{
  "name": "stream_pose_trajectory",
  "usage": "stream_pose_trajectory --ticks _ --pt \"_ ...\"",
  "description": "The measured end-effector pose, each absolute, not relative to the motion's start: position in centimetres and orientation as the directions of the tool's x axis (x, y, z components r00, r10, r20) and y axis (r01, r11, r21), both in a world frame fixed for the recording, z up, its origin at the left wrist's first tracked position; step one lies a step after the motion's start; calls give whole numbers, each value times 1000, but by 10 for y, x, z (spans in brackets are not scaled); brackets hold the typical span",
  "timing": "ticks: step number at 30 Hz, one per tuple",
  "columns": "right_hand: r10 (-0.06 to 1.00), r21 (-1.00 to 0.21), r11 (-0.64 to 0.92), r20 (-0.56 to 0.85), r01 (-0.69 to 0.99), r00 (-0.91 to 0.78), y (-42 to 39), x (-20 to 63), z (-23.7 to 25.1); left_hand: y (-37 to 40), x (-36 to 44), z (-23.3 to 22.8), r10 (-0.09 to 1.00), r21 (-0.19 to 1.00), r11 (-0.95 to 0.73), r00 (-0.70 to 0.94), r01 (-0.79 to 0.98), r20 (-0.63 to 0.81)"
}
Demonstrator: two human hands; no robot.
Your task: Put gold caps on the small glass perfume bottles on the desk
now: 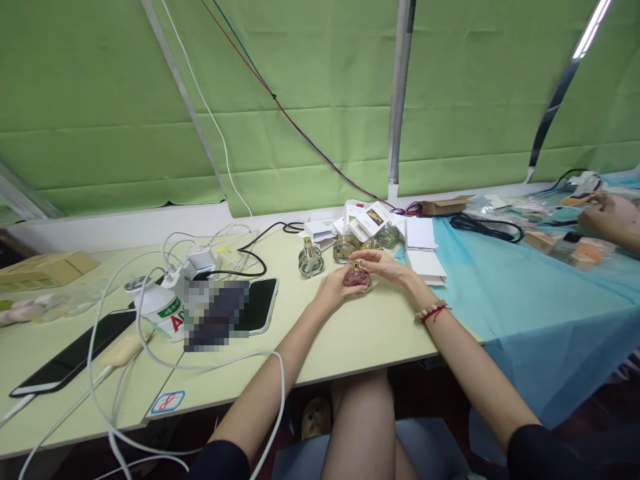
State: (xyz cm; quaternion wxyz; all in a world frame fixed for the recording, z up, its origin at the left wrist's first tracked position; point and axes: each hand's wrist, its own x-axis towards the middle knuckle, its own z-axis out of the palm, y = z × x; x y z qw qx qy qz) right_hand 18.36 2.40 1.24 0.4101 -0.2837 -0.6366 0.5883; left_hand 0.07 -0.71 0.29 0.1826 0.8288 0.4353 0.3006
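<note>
You've got the small pinkish perfume bottle [357,277] just above the frame's centre, sitting low over the bench [350,333]. Your left hand [336,288] cups it from the left, fingers curled around the glass. Your right hand [381,264] arches over its top, fingertips at the cap. Just behind stand three clear bottles [311,259], with white cartons [367,220] beyond them. Left of centre lies a phone [259,305]; another person's hand [607,217] rests at far right.

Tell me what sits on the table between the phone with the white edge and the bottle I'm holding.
Only bare tabletop shows between the phone and the held bottle, in the head view.
</note>
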Motion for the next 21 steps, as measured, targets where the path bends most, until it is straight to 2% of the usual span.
stream_pose_trajectory --ticks 3,7,9,11,13,16,19,21 --pt "910 -974 170 213 -149 -356 27 186 13 -9 2 4 839 533 -544 405 648 363" --pt "970 -955 239 242 -174 0 39 192 11 -13 5 8 820 555 -566 344 610 458" --pt "944 -951 292 271 -99 186 44 196 8 -15 7 10 796 574 -595 315 562 517" --pt "883 -933 355 355 57 308 46 198 5 -15 10 10 779 588 -617 299 523 551" --pt "829 -877 390 467 280 307 45 198 0 -16 12 10 773 592 -625 299 509 560" --pt "820 -691 387 561 611 114 40 190 -8 -15 13 9 762 584 -639 307 501 570" --pt "856 -482 361 512 799 -78 36 179 -14 -15 13 7 745 580 -658 302 481 595" --pt "882 -396 331 452 856 -133 36 174 -15 -14 13 7 739 584 -664 297 467 604"
